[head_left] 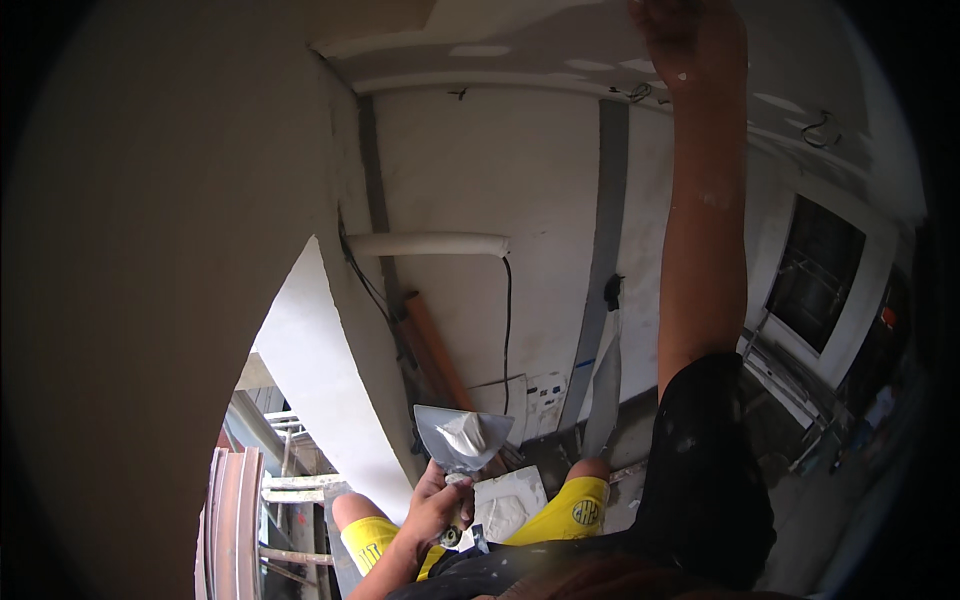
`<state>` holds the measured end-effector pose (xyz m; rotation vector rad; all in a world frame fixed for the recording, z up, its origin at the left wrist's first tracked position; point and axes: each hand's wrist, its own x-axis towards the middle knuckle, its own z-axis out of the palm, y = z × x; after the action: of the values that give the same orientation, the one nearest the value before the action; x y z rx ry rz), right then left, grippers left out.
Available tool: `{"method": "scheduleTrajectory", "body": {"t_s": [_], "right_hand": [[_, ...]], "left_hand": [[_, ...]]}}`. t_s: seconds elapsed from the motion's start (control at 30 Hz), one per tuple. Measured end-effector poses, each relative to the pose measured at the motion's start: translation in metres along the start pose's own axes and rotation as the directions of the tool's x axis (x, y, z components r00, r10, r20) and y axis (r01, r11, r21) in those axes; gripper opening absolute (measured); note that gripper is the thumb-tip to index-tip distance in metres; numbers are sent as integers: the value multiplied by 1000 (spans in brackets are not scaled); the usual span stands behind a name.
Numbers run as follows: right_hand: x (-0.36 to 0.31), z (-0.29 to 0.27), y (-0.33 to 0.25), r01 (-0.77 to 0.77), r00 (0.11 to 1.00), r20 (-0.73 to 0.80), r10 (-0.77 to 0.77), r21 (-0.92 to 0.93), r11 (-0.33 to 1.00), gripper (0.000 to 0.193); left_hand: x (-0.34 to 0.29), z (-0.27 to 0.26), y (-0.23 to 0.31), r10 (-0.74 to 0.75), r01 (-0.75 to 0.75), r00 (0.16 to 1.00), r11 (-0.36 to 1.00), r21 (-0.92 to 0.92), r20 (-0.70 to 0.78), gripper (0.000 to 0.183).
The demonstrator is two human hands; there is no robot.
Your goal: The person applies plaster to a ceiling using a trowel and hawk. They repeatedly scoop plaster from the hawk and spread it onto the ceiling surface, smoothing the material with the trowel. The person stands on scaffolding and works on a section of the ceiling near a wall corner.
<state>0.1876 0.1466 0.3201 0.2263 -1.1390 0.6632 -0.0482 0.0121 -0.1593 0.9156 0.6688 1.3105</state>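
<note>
My left hand (432,508) is low in front of my body, its fingers wrapped round the handle of a trowel (485,455). The wide, flared blade points up and away from me. A lump of white plaster (462,434) lies on the blade. My right arm is stretched high, and my right hand (692,42) reaches the ceiling at the top edge of the picture. Its fingers are dark and partly cut off, so whatever they hold is hidden. Between my knees, below the trowel, a pale container (508,503) shows white material inside.
A plastered wall (130,300) fills the left, with a daylit opening beside scaffolding (295,490). A white pipe (430,244) juts from the wall, a black cable hanging off it. Orange pipes (435,345) lean behind. Wires (820,132) dangle from the ceiling. Metal profiles (790,375) stand right.
</note>
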Motion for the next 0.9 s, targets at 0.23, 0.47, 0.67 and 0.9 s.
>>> {"method": "scheduleTrajectory", "body": {"t_s": [0.23, 0.47, 0.67, 0.9], "right_hand": [[-25, -24, -17, 82, 985, 135, -104, 155, 984, 26], [-55, -64, 106, -85, 990, -82, 116, 309, 947, 30], [0, -70, 257, -383, 897, -95, 431, 320, 867, 41], [56, -53, 308, -357, 901, -81, 426, 420, 834, 38]], "left_hand": [[6, -8, -2, -30, 29, 999, 1000, 11, 39, 42], [9, -12, -11, -68, 66, 998, 993, -95, -16, 38], [16, -16, -26, -114, 100, 991, 980, -175, -76, 35], [15, 1, -25, -99, 58, 976, 976, -209, -194, 43]]}}
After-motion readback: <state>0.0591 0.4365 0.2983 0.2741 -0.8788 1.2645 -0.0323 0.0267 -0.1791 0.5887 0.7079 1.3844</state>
